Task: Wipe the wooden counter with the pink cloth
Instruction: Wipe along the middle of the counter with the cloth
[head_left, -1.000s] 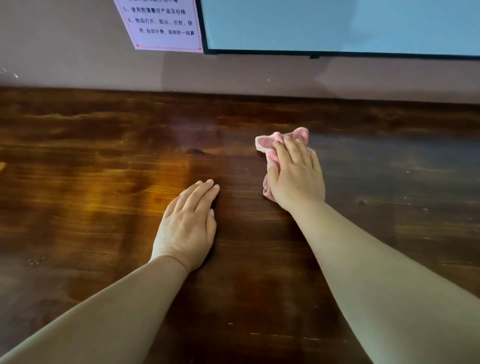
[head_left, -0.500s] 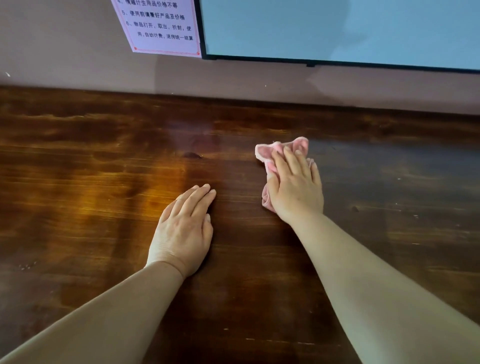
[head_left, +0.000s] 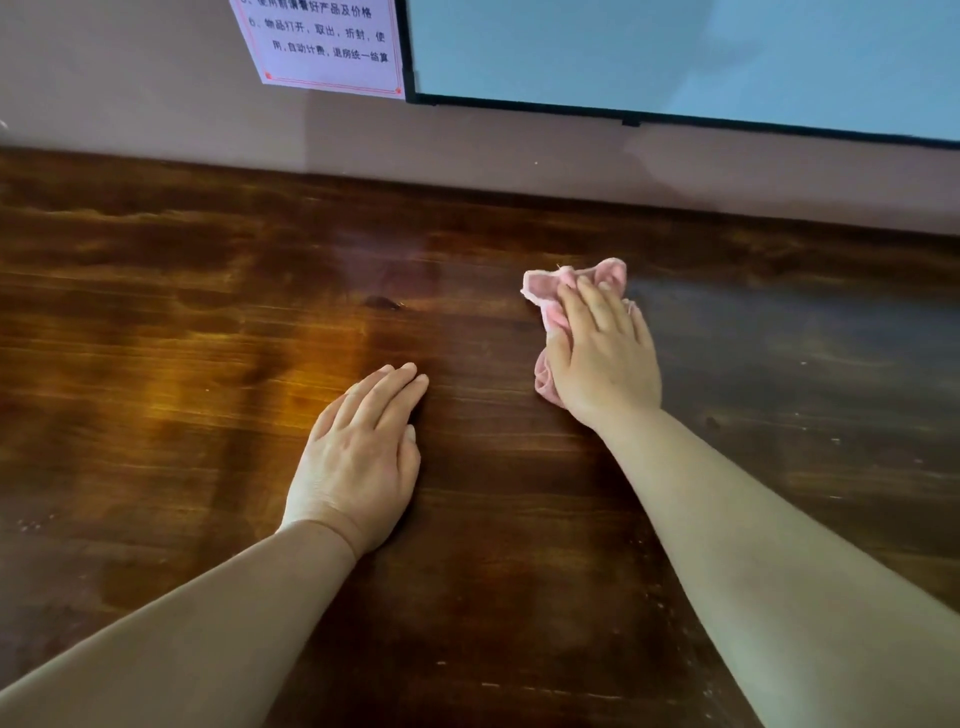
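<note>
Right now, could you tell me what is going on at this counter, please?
A person is wiping the wooden counter. Their right hand presses a bunched pink cloth flat against the wood, some way short of the wall. Their left hand rests palm down on the bare wood beside it, holding nothing. A printed notice hangs on the wall above.

Both bare forearms reach forward from the lower corners of the view, angling toward each other. The left hand (head_left: 358, 457) lies palm down — fingers straight and close together, thumb tucked along the side — flat on the wooden counter (head_left: 156, 364). The right hand (head_left: 602, 358) sits farther forward, well apart from the left, palm down with fingers extended and slightly spread, pressing on the pink cloth (head_left: 550, 299) bunched beneath it.
</note>
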